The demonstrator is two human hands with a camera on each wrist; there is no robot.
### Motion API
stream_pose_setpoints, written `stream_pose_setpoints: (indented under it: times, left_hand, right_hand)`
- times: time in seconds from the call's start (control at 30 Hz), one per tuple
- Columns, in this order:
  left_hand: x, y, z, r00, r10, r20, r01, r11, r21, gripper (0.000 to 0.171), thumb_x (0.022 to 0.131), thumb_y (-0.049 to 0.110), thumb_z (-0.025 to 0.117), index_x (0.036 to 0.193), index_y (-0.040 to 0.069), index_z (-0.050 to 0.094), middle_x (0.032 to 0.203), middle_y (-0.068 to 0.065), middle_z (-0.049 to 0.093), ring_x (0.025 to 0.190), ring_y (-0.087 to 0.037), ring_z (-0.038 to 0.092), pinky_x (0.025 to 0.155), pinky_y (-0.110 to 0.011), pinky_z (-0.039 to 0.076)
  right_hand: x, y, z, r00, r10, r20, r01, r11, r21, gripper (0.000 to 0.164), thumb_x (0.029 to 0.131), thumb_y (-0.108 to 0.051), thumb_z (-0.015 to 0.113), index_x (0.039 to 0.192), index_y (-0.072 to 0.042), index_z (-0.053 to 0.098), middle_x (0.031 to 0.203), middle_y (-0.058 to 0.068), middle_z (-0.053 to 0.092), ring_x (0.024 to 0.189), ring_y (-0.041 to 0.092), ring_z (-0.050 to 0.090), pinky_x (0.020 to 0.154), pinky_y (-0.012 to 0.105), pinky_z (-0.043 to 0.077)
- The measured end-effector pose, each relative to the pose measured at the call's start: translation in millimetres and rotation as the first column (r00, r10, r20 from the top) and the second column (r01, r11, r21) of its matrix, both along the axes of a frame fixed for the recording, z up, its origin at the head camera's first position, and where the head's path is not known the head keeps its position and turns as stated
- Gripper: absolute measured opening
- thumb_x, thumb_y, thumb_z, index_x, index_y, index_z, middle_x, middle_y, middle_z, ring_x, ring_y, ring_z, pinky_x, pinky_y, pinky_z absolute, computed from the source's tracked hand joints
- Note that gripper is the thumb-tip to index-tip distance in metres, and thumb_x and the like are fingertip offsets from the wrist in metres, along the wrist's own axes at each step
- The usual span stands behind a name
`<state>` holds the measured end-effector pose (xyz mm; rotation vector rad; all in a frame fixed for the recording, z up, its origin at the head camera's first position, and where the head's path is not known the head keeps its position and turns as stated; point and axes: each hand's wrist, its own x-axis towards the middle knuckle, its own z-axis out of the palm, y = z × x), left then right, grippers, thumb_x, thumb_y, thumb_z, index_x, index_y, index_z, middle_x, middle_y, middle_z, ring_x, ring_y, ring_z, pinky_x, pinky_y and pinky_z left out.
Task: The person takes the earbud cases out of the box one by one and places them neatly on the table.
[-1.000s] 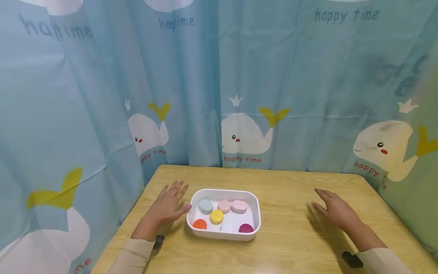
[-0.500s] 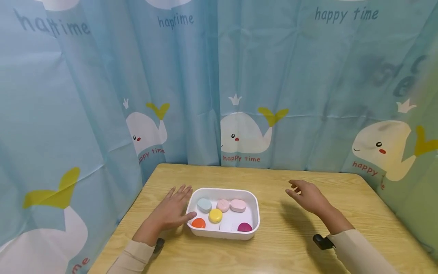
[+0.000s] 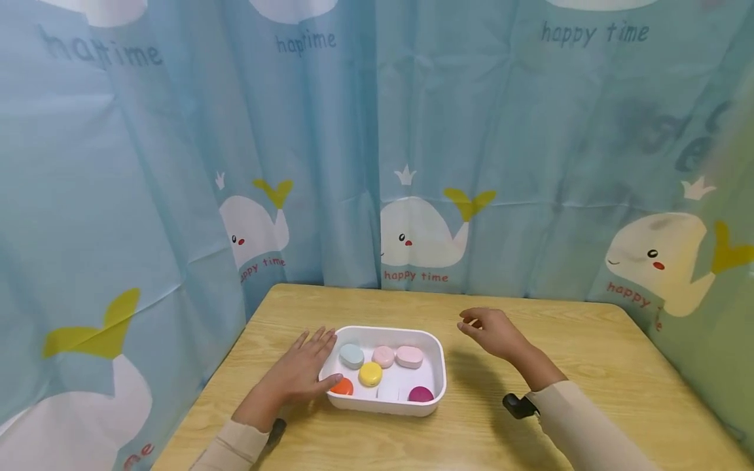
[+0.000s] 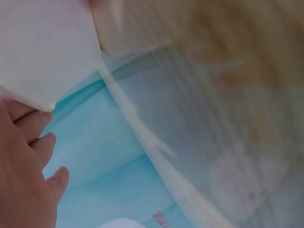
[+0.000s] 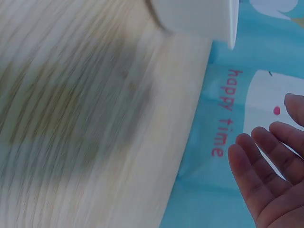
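Right hand (image 3: 495, 335) has swung leftward over the table (image 3: 377, 438) and left hand (image 3: 300, 371) has edged up to the white box (image 3: 389, 407), so both now flank it, neither gripping anything: left fingers extended at its rim, contact unclear; right fingers loosely bent, apart from it. Round-cornered and upright, the box sits on the table, holding rounded pieces (image 3: 370, 374) in blue-grey, pink, yellow, orange and purple

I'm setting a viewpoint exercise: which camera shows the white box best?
The head view: it shows the white box nearly whole, with the coloured pieces inside. The left wrist view shows only part, upper left; the right wrist view, only part, along the top.
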<state>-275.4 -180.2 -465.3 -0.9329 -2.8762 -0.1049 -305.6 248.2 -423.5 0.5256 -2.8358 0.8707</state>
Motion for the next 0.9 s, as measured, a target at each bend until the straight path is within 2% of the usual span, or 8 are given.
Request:
stream_pose_setpoints:
  times: [0.23,0.37,0.6,0.9]
  left_hand:
    - [0.7,1,-3.0,1.0,0.023,0.004,-0.022,1.0,-0.013,0.088,0.095,0.067,0.032,0.152,0.001,0.027,0.158,-0.01,0.024,0.146,-0.027,0.017,0.116,-0.049,0.01]
    - [0.9,3,-4.6,1.0,0.018,0.008,-0.018,1.0,-0.011,0.088,0.095,0.067,0.033,0.152,0.0,0.026,0.158,-0.01,0.025,0.146,-0.027,0.017,0.116,-0.048,0.012]
    - [1.7,6,-7.0,0.999,0.042,0.025,-0.042,0.999,0.005,0.089,0.093,0.068,0.034,0.153,0.002,0.026,0.158,-0.009,0.026,0.146,-0.026,0.017,0.116,-0.048,0.011]
    - [3.3,2,-5.9,0.998,0.056,0.027,-0.056,0.998,0.005,0.088,0.094,0.066,0.037,0.153,0.002,0.026,0.158,-0.009,0.026,0.146,-0.026,0.017,0.116,-0.048,0.011]
  right_hand:
    - [-10.8,-31,-4.0,0.997,-0.036,0.074,0.039,0.998,-0.039,0.031,0.095,-0.024,0.065,0.116,-0.001,0.067,0.104,0.008,0.068,0.093,0.026,0.065,0.075,0.04,0.056]
    - [-14.9,-52,-5.7,0.996,-0.019,0.086,0.024,0.998,-0.064,0.027,0.093,-0.021,0.067,0.112,-0.002,0.069,0.1,0.006,0.068,0.09,0.024,0.066,0.074,0.038,0.056]
    - [-15.0,-80,-10.8,0.993,0.004,0.117,0.008,0.994,-0.105,0.022,0.091,-0.02,0.069,0.107,-0.004,0.071,0.092,0.001,0.067,0.084,0.02,0.063,0.072,0.035,0.055]
    - [-12.9,-97,-16.1,0.985,0.014,0.175,0.008,0.992,-0.124,0.026,0.091,-0.019,0.069,0.112,-0.002,0.07,0.096,0.002,0.066,0.089,0.021,0.062,0.075,0.036,0.056]
